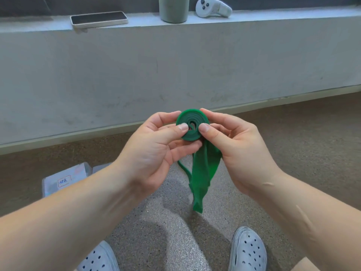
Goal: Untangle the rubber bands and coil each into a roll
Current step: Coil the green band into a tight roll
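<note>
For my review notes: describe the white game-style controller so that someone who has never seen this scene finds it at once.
Look along the grey ledge that runs across the top of the view, above the hands. At its right end, just right of the grey-green cylindrical container, lies the controller. Unlike the flat phone further left, it is white, curved, and has dark round buttons.

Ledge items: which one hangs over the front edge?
The phone, lying flat at the left; its near corner juts past the ledge. The cup and controller sit fully on it.
</note>
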A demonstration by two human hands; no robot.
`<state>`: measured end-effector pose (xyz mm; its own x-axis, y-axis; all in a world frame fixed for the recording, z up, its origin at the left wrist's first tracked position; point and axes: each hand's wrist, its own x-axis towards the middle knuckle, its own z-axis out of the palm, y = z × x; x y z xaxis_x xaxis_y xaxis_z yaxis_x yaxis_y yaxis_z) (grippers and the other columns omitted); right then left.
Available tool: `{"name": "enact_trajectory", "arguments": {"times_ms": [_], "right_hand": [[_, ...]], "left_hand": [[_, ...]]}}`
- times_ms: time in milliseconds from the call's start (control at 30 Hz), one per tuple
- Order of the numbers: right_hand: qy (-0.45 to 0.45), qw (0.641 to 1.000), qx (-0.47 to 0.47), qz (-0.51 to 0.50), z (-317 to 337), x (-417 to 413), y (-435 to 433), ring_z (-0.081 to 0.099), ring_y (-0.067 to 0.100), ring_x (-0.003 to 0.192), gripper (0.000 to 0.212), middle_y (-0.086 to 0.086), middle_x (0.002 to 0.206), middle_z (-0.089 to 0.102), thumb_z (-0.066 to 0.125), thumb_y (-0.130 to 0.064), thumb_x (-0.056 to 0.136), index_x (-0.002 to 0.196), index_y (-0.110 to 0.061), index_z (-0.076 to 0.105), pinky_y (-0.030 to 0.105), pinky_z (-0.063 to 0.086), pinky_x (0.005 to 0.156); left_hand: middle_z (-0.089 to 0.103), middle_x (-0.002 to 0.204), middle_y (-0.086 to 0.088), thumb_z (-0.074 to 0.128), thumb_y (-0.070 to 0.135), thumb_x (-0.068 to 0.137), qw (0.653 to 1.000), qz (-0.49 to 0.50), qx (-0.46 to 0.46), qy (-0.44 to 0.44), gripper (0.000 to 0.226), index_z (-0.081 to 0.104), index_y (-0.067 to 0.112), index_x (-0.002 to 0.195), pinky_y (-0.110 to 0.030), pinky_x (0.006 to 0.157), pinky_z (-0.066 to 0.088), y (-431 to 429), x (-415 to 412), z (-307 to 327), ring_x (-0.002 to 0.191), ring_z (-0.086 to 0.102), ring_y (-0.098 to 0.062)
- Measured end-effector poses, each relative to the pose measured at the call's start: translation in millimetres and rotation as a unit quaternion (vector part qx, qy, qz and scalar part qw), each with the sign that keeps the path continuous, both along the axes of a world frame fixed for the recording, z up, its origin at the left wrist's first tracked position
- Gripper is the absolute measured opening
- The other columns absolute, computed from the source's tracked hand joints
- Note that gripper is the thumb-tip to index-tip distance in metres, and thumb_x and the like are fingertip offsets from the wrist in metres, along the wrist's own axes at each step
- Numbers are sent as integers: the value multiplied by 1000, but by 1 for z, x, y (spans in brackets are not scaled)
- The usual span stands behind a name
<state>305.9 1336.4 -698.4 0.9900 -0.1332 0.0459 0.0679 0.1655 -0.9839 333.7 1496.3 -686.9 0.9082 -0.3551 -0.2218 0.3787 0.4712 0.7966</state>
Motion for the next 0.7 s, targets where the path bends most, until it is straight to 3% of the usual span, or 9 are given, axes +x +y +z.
{"name": "enact_trajectory", "arguments": {"times_ms": [67, 133, 200, 300, 400, 500, 600, 700], "right_hand": [[-3, 1000, -9, 9, 0, -1, -3, 73, 24, 99, 30, 12, 102, 78, 67, -4, 89, 118, -8, 71, 37, 58, 92], [-3, 998, -53, 32, 1, -2, -8, 73, 23, 104, 30, 9, 106, 77, 67, -2, 89, 118, -7, 71, 33, 57, 92], [7, 992, -100, 80, 2, -1, -12, 73, 19, 99, 27, 8, 104, 78, 66, 0, 90, 116, -8, 71, 29, 57, 87], [26, 981, -147, 124, 5, 1, -14, 72, 23, 86, 20, 14, 94, 76, 68, -4, 90, 109, -12, 68, 36, 57, 81], [30, 984, -136, 107, 4, 2, -13, 65, 21, 75, 17, 11, 82, 72, 72, -9, 89, 99, -10, 58, 36, 52, 71], [7, 987, -134, 86, 3, 3, -11, 58, 22, 73, 23, 14, 78, 65, 79, -17, 83, 91, -9, 58, 37, 48, 68], [13, 988, -110, 107, 2, 4, -11, 68, 23, 82, 33, 7, 92, 72, 79, -17, 78, 105, -16, 60, 38, 57, 77], [15, 982, -138, 128, -1, 5, -12, 68, 16, 83, 44, 0, 86, 68, 75, -9, 87, 123, -26, 57, 33, 57, 81]], "left_hand": [[74, 96, -18, 62, -1, 87, 997, -41, 54, -22, 22, 54, 12, 103, -34, 59, 62, 4, 1, 2, 73, 73, -32], [73, 90, -16, 67, -4, 86, 981, -79, 163, -71, 26, 53, 12, 100, -31, 49, 57, 11, 7, 3, 66, 71, -34], [72, 90, -18, 70, -4, 81, 957, -120, 238, -117, 38, 56, 14, 111, -34, 51, 57, 18, 15, 6, 68, 72, -38], [73, 96, -18, 71, -4, 83, 934, -161, 278, -155, 47, 67, 25, 119, -39, 63, 61, 24, 18, 9, 76, 74, -42], [71, 104, -24, 70, -1, 88, 941, -161, 256, -149, 33, 73, 18, 114, -42, 71, 63, 25, 15, 10, 82, 74, -40], [68, 106, -29, 65, -6, 88, 966, -125, 200, -106, 29, 72, 11, 110, -38, 65, 64, 21, 12, 9, 81, 74, -30], [69, 103, -27, 63, -6, 89, 986, -65, 138, -69, 27, 66, 13, 107, -42, 71, 64, 15, 11, 7, 79, 74, -28], [71, 97, -16, 60, -5, 91, 994, -22, 89, -58, 26, 61, 14, 108, -41, 71, 63, 13, 12, 8, 78, 74, -25]]}}
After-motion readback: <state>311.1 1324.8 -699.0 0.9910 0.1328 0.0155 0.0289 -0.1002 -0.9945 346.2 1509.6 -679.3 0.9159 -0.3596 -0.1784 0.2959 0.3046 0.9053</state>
